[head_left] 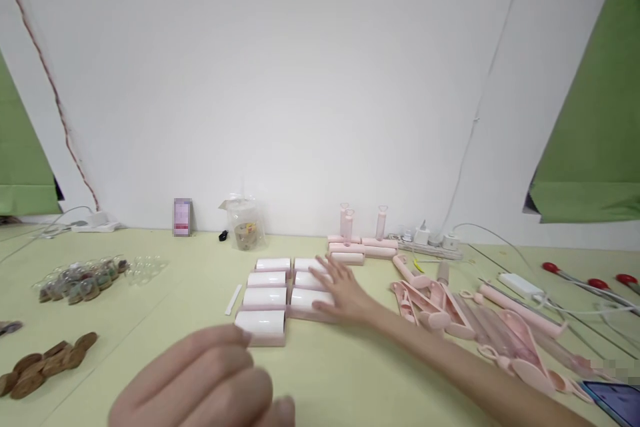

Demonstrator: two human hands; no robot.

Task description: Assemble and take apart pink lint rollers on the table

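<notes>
Two columns of glossy white rolls with pink lower edges, which look like lint-roller heads point(267, 298), lie in front of me. My right hand point(345, 290) reaches over the right column with fingers spread, its fingertips on or just above the rolls. Close to the camera, my left hand point(200, 377) is curled with its fingers closed. Its palm is hidden, so I cannot see whether anything is inside. The nearest roll of the left column sits just beyond its index fingertip. A thin white strip point(233, 299) lies left of that column.
Further back are pink rolls point(347, 258) and upright pink tubes point(381, 223). Pink handles and parts point(450, 310) pile up at right, beside cables and a phone point(617, 403). Small glass jars point(83, 280) and brown pieces point(45, 363) lie left. A bag with tape point(246, 233) stands behind.
</notes>
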